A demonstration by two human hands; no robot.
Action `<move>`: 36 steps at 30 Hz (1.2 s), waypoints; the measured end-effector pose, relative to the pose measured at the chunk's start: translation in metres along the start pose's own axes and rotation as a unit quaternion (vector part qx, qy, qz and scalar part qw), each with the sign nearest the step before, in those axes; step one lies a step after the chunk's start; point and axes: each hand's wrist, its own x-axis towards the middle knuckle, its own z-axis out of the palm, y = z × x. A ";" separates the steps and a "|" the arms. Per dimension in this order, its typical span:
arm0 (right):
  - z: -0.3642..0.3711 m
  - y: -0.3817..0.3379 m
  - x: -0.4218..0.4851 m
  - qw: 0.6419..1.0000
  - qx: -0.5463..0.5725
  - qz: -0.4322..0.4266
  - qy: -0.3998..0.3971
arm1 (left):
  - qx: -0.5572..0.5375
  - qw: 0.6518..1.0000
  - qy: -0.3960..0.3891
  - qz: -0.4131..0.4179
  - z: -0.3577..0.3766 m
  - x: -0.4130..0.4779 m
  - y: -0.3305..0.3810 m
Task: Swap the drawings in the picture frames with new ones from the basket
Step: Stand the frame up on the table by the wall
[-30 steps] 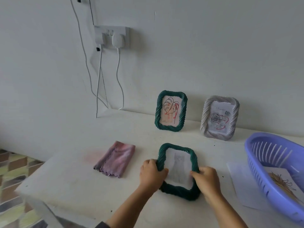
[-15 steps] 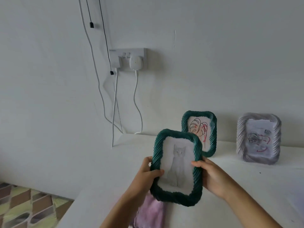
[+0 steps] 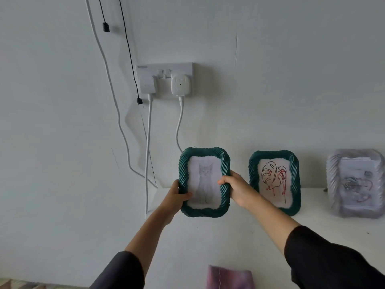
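While both hands hold the cat-drawing frame (image 3: 205,182) upright, just left of the leaf-drawing frame (image 3: 275,182), the step looks like standing it on the white table (image 3: 208,238): land its bottom edge first, then lean it back gently. The left hand (image 3: 177,198) grips its lower left edge, the right hand (image 3: 237,188) its right edge, thumbs across the front. Its dark green border is rope-twisted and round-cornered, matching the leaf-drawing frame; right of that stands a pale ribbed frame (image 3: 356,184).

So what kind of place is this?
Likely a room in a home: a white table against a plain wall, a double wall socket with plugs in, and the leaf-drawing frame standing there.
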 end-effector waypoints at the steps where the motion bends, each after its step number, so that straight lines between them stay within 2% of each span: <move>1: 0.001 0.003 0.006 1.000 -0.007 0.002 0.009 | 0.003 1.000 -0.002 0.000 -0.003 0.007 -0.002; 11: 0.000 0.030 0.030 0.998 -0.055 0.010 0.034 | -0.030 0.999 -0.031 -0.006 -0.012 0.033 -0.032; 16: -0.005 0.038 0.022 0.989 -0.140 0.003 0.041 | -0.049 0.998 -0.028 0.006 -0.014 0.031 -0.038; 19: -0.011 0.055 0.007 0.984 -0.172 0.010 0.043 | -0.006 1.000 -0.020 0.008 -0.018 0.021 -0.046; 27: -0.012 0.083 -0.014 0.981 -0.170 -0.072 0.066 | 0.010 0.999 0.016 0.032 -0.015 0.008 -0.064; 36: -0.011 0.085 -0.019 0.977 -0.180 -0.082 0.074 | 0.021 0.999 0.022 0.042 -0.014 0.004 -0.063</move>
